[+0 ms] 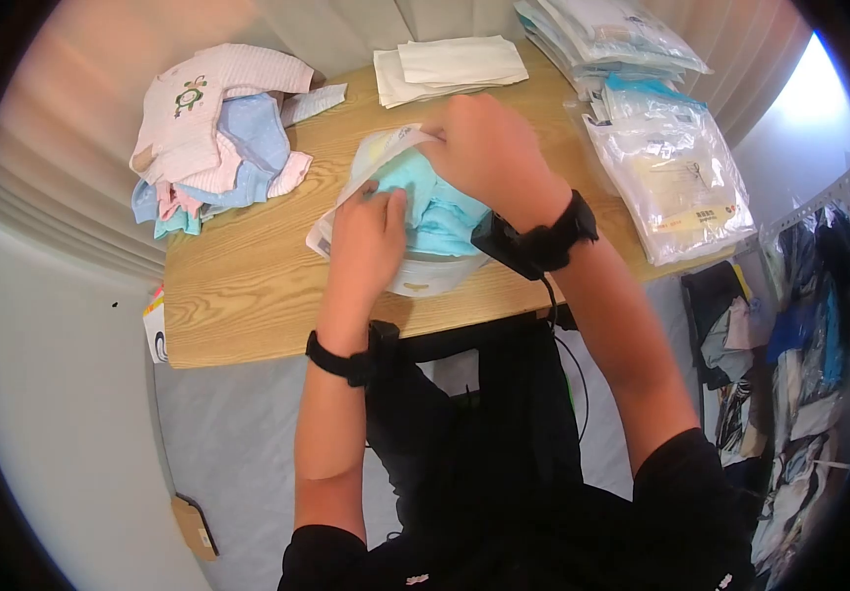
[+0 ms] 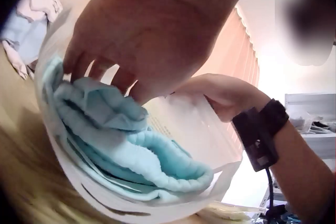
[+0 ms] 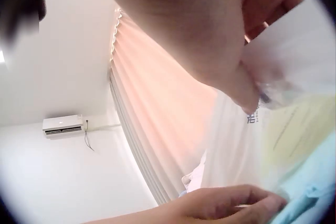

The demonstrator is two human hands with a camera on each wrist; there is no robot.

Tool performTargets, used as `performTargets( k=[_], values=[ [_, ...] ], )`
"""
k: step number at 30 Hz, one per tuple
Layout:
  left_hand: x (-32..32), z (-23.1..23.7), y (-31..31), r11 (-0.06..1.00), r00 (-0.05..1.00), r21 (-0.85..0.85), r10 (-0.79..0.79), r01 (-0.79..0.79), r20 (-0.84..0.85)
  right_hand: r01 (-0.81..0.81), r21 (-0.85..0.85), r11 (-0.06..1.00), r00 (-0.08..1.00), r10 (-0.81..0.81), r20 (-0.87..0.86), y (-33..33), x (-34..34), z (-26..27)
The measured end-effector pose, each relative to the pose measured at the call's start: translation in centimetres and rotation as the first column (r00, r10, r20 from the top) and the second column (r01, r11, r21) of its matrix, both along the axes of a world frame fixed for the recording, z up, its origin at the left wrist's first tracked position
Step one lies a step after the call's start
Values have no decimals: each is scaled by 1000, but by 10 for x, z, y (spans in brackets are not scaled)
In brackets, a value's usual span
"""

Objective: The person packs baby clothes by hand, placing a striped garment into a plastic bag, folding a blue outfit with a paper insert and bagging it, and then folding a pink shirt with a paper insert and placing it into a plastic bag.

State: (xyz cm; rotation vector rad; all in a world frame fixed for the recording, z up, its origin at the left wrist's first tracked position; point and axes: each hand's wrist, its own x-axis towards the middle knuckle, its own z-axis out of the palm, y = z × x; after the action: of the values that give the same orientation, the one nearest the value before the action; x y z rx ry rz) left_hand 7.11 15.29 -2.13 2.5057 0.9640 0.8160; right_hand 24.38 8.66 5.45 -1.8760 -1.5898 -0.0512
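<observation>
Folded turquoise cloth lies inside a translucent white plastic bag on the wooden table; the left wrist view shows the cloth through the bag's wide mouth. My left hand has its fingers curled over the cloth and the bag's left side. In the left wrist view the fingertips of that hand press into the cloth's upper edge. My right hand pinches the bag's raised upper edge; the right wrist view shows this hand with thumb and fingers on the clear plastic.
Pink and blue baby clothes are heaped at the table's left end. White folded sheets lie at the back. Packed plastic bags are piled on the right. A rack of hanging clothes stands beyond the table's right side.
</observation>
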Motion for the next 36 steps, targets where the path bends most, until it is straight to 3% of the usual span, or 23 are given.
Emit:
performTargets(
  k=[2, 4, 5, 8, 10, 14, 15, 17, 18, 20, 21, 22, 23, 24, 26, 27, 29, 32, 36],
  values=[
    [4, 0, 7, 999, 1000, -44, -17, 18, 15, -41, 28, 999, 999, 41, -8, 6, 3, -2],
    [14, -16, 19, 997, 997, -8, 76, -76, 25, -92, 138, 986, 996, 90, 22, 15, 5, -19],
    [19, -23, 25, 992, 992, 11, 124, -124, 33, -117, 110, 987, 993, 117, 11, 16, 6, -23],
    [30, -17, 35, 986, 962, 56, 167, -158, -217, -178, 52, 983, 984, 178, 0, 18, 7, -30],
    [36, -17, 37, 981, 966, 111, 177, -158, -186, -189, 33, 982, 982, 188, 16, 12, 2, -37],
    [39, -26, 35, 963, 992, 261, 90, -63, -94, -13, 283, 959, 998, -4, 59, -12, -8, -39],
    [38, -25, 27, 962, 998, 266, 59, -54, -8, 23, 233, 972, 997, -39, 62, -21, -8, -33],
    [37, -22, 8, 958, 988, 285, -8, -37, 157, 103, -157, 982, 994, -108, -18, -42, -12, -9],
    [34, -22, 1, 966, 990, 260, -34, -3, 140, 128, -350, 928, 987, -154, -45, -51, -16, -4],
    [30, -22, -8, 977, 989, 205, -91, 66, 115, -73, -491, 868, 987, -9, -162, -68, -26, -14],
    [30, -31, -6, 978, 982, 176, -133, 109, 132, -116, -222, 968, 986, 85, -144, -69, -33, -31],
    [30, -38, -5, 980, 980, 170, -132, 106, 148, -167, 61, 984, 979, 173, -105, -66, -40, -60],
    [28, -45, -5, 981, 978, 162, -131, 105, 161, -218, 335, 917, 968, 248, -48, -59, -45, -80],
    [27, -51, -5, 982, 976, 156, -132, 105, 174, -220, 331, 918, 970, 241, -22, -51, -46, -87],
    [22, -75, -5, 999, 1000, 47, -5, 5, -3, -217, 326, 920, 975, 220, 27, -36, -48, -94],
    [20, -77, -6, 998, 994, 1, 56, -56, -94, -199, 242, 950, 978, 209, -14, -30, -48, -95],
    [17, -78, -9, 1000, 997, 28, 13, -11, -81, -175, 65, 982, 980, 180, -89, -18, -47, -97],
    [15, -61, -20, 999, 1000, -41, 2, -1, 6, -174, -189, 966, 985, 174, -17, 12, -38, -97],
    [11, -56, -32, 995, 990, -96, -7, 21, 140, -226, -191, 955, 941, 265, 211, 38, -20, -114]
  ],
)
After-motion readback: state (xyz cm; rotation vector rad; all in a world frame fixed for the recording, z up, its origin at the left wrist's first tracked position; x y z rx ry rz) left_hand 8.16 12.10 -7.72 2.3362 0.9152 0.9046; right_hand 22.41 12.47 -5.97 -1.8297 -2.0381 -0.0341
